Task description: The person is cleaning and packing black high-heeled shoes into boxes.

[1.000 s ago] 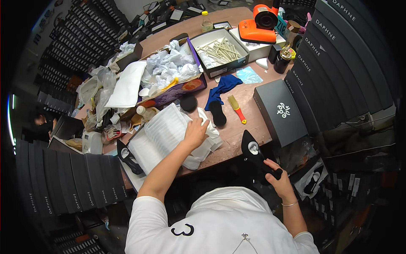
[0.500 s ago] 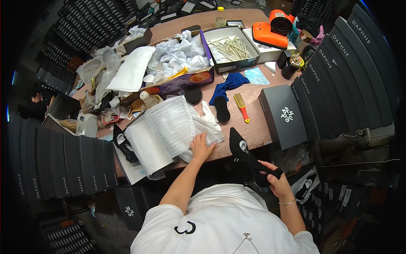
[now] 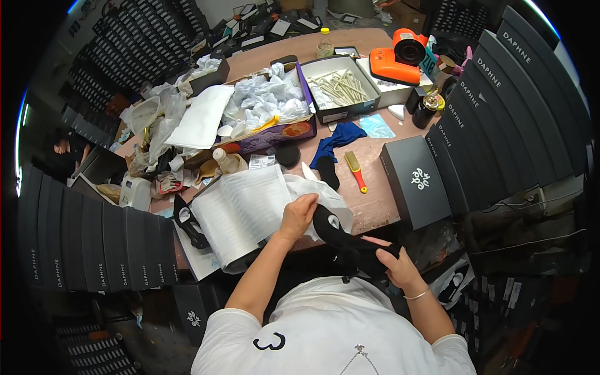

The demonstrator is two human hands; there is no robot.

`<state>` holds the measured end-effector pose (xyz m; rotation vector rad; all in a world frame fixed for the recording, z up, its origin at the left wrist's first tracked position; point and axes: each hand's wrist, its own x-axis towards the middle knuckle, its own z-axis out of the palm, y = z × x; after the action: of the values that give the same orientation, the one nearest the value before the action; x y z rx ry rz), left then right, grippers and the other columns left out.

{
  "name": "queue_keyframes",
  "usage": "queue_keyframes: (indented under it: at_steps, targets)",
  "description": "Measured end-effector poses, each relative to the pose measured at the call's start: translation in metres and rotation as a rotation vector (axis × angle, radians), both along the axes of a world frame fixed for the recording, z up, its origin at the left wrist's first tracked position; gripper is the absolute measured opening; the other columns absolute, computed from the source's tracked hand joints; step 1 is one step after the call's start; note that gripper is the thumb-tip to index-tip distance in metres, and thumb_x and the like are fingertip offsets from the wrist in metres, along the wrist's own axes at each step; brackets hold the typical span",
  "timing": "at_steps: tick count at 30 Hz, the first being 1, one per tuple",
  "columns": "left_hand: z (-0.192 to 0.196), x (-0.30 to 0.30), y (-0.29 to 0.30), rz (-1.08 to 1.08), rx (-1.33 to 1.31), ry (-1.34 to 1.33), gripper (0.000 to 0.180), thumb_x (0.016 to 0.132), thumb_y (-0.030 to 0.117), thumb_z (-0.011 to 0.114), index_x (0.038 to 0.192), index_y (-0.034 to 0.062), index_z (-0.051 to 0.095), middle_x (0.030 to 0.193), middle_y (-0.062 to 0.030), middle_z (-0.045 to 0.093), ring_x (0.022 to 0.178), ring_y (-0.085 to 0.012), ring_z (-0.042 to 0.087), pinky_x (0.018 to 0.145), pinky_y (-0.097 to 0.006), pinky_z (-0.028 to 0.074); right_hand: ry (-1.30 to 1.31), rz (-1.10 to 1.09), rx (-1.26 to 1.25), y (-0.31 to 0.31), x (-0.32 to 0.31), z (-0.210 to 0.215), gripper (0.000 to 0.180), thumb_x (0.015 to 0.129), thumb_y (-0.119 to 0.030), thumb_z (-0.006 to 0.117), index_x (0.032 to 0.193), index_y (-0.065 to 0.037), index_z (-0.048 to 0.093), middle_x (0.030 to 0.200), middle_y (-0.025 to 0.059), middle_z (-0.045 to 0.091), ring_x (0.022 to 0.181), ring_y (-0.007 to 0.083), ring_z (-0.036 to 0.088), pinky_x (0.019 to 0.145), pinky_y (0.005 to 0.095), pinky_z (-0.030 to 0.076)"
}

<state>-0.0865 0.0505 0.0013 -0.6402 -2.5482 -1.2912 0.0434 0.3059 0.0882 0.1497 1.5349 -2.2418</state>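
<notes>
Black high-heeled shoe (image 3: 350,240) sits just off the table's (image 3: 375,206) near edge, right hand (image 3: 397,265) closed around its heel end; left hand (image 3: 298,214), fingers curled, presses its toe against white tissue paper (image 3: 250,209) beside a closed black shoebox (image 3: 415,181)

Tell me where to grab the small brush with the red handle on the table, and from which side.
Grip the brush by its red handle, the end nearer the person, probably coming from above. It lies flat on bare table between the black insole and the black box, with the yellowish bristle head pointing away.
</notes>
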Motion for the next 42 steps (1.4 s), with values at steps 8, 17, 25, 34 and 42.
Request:
queue_keyframes:
  at_steps: [8,17,25,34,42]
  targets:
    - [0.080,0.004,-0.028,0.000,-0.678,-0.141,0.028,0.073,0.006,0.067,0.101,0.0042,0.064,0.091,-0.0182,0.066,0.079,-0.0316,0.065,0.069,-0.036,0.051,-0.305,-0.451,-0.526,-0.013,-0.029,-0.032,0.054,0.094,-0.049,0.048,0.124,-0.004,0.054,0.111,0.0165,0.064,0.095,0.0306,0.066,0.074,0.0393,0.060]
    - [0.024,0.017,0.030,0.277,1.366,-0.838,0.027,0.092,-0.002,0.049,0.119,0.0012,0.049,0.100,-0.0091,0.063,0.094,-0.0148,0.063,0.085,-0.027,0.052,-0.534,-0.425,-0.885,0.015,-0.005,-0.063,0.061,0.091,-0.056,0.050,0.117,-0.002,0.058,0.108,0.0206,0.063,0.094,0.0430,0.065,0.060,0.0336,0.062]
    - [0.068,0.038,0.048,0.056,0.265,-0.131,0.024,0.073,-0.004,0.063,0.097,0.0012,0.065,0.080,-0.0118,0.059,0.067,-0.0229,0.060,0.061,-0.030,0.047,-0.445,-0.402,-0.853,0.013,0.004,-0.045,0.058,0.089,-0.052,0.055,0.122,-0.004,0.056,0.115,0.0188,0.061,0.103,0.0401,0.062,0.075,0.0433,0.060]
    - [0.094,0.080,0.097,-0.467,0.171,0.180,0.034,0.067,-0.001,0.069,0.101,0.0039,0.064,0.074,-0.0066,0.054,0.059,-0.0224,0.057,0.050,-0.033,0.045,0.380,-0.440,0.129,-0.013,0.003,-0.089,0.053,0.091,-0.032,0.058,0.133,-0.003,0.044,0.130,0.0117,0.053,0.121,0.0247,0.051,0.104,0.0380,0.041]
    - [0.058,0.102,0.102,-0.535,0.129,-0.039,0.031,0.082,0.012,0.067,0.110,0.0042,0.057,0.080,-0.0109,0.054,0.068,-0.0315,0.058,0.057,-0.037,0.048,0.105,-0.486,-0.289,-0.018,-0.034,-0.101,0.051,0.091,-0.026,0.058,0.132,0.002,0.047,0.123,0.0179,0.056,0.109,0.0286,0.056,0.097,0.0376,0.044]
